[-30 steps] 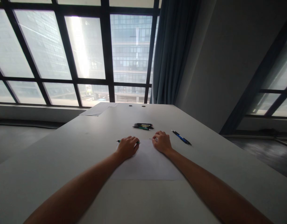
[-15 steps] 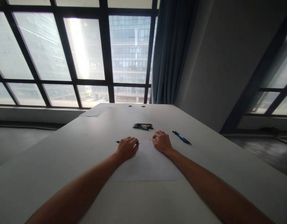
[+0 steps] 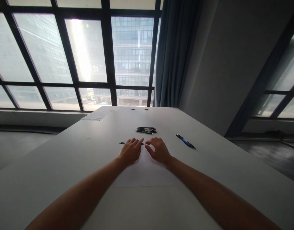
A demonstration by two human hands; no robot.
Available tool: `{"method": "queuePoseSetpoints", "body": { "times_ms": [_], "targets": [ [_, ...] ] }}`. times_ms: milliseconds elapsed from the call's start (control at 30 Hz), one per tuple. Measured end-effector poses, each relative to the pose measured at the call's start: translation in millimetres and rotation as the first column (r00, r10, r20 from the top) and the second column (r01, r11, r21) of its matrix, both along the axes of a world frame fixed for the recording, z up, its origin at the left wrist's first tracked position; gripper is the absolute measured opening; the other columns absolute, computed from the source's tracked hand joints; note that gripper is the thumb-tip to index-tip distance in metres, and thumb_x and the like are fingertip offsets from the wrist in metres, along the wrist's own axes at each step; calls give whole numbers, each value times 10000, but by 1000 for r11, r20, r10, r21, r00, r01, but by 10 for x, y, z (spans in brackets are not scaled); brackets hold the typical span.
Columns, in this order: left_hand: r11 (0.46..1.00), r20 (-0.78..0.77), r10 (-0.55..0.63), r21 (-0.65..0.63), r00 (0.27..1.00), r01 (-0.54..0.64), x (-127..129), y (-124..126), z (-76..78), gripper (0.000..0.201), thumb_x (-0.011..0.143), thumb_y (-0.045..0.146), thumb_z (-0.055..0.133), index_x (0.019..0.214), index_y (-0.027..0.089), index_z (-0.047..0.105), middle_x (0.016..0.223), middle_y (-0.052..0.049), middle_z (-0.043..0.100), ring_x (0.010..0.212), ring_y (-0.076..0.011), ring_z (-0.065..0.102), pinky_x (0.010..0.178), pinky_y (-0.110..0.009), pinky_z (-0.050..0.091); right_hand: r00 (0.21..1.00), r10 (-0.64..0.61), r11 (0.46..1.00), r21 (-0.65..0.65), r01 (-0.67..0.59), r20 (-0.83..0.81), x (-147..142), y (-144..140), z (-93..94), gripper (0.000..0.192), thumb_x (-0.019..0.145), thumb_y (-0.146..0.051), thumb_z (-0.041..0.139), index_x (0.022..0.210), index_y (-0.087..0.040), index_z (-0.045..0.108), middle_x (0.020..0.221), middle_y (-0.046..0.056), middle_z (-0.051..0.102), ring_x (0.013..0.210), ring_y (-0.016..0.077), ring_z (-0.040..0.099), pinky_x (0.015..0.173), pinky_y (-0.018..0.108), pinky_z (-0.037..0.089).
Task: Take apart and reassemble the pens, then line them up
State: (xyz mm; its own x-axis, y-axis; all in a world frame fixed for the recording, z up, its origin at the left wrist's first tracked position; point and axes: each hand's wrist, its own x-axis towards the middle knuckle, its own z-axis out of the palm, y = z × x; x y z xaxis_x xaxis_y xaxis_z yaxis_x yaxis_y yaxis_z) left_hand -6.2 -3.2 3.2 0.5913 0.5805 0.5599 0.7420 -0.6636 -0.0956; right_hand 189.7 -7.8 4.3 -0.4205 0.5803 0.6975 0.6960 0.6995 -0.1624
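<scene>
A thin dark pen with green parts (image 3: 122, 143) lies sideways in my left hand (image 3: 131, 150), its left end sticking out past the fingers. The pen's other end shows just beyond my left fingertips. My right hand (image 3: 158, 150) meets that end with thumb and forefinger bent toward each other in a pinch. What sits between those right fingertips is too small to make out. Both hands rest over the top part of a white sheet of paper (image 3: 147, 177), whose upper edge they partly cover.
Several pens (image 3: 146, 130) lie bunched beyond my hands. To the right, blue-and-black pens (image 3: 185, 141) lie slanted on the white table (image 3: 89, 159). More papers (image 3: 96, 114) are at the far left corner. Windows and a blue curtain (image 3: 177, 54) stand behind.
My right hand has moved left, bringing its fingertips to the right end of the pen. The left hand has stayed nearly in place, its fingers slightly raised.
</scene>
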Motion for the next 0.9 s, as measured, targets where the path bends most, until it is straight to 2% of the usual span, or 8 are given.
{"method": "queuePoseSetpoints", "body": {
  "times_ms": [200, 300, 400, 733, 900],
  "targets": [
    [1000, 9, -24, 9, 1000, 24, 3, -28, 8, 345, 965, 311, 364, 1210, 173, 564, 975, -92, 667, 907, -229, 563, 779, -381, 435, 999, 40, 999, -26, -40, -10, -15, -12, -15, 174, 938, -238, 463, 879, -194, 621, 873, 59, 656, 840, 191, 566, 783, 329, 381],
    [998, 53, 60, -12, 997, -59, -10, -20, 9, 346, 949, 435, 413, 1055, 190, 634, 924, -75, 678, 867, -223, 573, 749, -365, 415, 995, -24, 999, -42, 20, -92, 16, 16, -33, 101, 876, -171, 507, 827, -185, 594, 854, 52, 642, 789, 180, 564, 763, 318, 388],
    [986, 87, 164, -52, 983, -160, -27, 7, 3, 346, 954, 430, 410, 920, 190, 658, 857, -62, 683, 809, -208, 583, 720, -349, 394, 981, -97, 995, -50, 90, -166, 47, 51, -60, 58, 817, -139, 543, 798, -182, 577, 818, 34, 624, 740, 167, 556, 755, 310, 390],
    [986, 77, 160, -53, 984, -157, -17, 5, 19, 301, 966, 349, 391, 964, 217, 662, 868, -52, 680, 798, -190, 590, 719, -330, 362, 973, -143, 988, -79, 131, -178, 66, 74, -59, 71, 794, -131, 542, 767, -189, 573, 811, 25, 617, 741, 162, 551, 750, 297, 387],
    [975, 95, 210, -86, 973, -203, -29, 13, 16, 308, 961, 355, 388, 957, 221, 666, 882, -57, 681, 818, -195, 598, 731, -329, 369, 963, -198, 977, -109, 181, -185, 93, 107, -67, 86, 777, -122, 536, 740, -190, 573, 831, 23, 626, 748, 163, 547, 750, 301, 371]
  ]
}}
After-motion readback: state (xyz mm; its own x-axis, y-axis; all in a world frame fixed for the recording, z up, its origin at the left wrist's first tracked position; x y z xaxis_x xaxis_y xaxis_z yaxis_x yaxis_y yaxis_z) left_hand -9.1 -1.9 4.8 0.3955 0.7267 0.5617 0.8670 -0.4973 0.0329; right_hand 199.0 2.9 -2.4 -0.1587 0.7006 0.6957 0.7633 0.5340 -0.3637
